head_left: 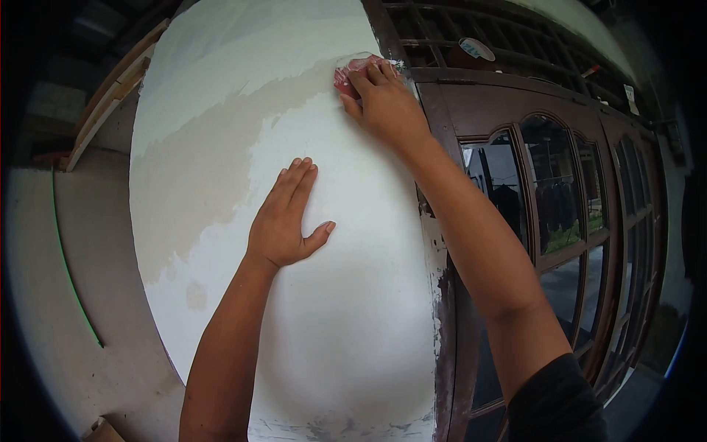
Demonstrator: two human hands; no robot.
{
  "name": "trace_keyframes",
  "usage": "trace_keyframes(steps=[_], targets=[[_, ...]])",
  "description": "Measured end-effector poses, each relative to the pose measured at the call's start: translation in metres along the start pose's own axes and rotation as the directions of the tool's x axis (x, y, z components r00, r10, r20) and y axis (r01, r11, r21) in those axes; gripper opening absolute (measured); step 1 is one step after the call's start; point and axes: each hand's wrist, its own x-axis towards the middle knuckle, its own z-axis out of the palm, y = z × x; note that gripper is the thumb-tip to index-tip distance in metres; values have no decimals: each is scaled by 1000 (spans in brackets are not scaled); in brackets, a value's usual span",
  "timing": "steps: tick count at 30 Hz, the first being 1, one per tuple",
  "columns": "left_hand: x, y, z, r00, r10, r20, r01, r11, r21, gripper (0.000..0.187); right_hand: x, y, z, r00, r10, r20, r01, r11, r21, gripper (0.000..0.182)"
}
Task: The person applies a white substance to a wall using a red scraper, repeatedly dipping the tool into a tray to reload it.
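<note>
My right hand (383, 103) is closed on a red, white-smeared pad (345, 79), pressing it to the wall near its upper right edge, close to the dark door frame. The pad's exact kind cannot be made out, and my fingers cover part of it. Lower and to the left, my left hand (283, 217) lies flat on the wall, fingers stretched upward and thumb out, holding nothing. The wall (346, 302) is white, with a broad greyish, damp-looking patch (210, 158) across its upper left.
Brown doors with glass panes (549, 184) stand right of the wall, under a dark grille (434, 29). A round container (475, 51) rests on the ledge above. At left are wooden boards (114, 99) and a hanging green cord (70, 269).
</note>
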Motion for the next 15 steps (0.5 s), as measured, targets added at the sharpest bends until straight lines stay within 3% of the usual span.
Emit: trace_keyframes(steps=[7,8,10,14,15], targets=[[0,1,0,1000,-2,6,2,1000,11,80,-40,-14,-25,989,24,146,-25,1000,7,41],[0,1,-1,1000,-1,6,1,1000,11,80,-38,-14,-25,989,24,146,-25,1000,6,41],[0,1,0,1000,-10,14,10,1000,9,80,-28,-9,-21,999,14,-32,-14,1000,19,42],[1,1,0,1000,-2,16,2,1000,2,80,8,2,-4,998,61,-16,-61,998,-3,43],[1,1,-1,1000,-4,16,4,1000,7,80,12,2,-1,991,116,63,-117,993,24,43]])
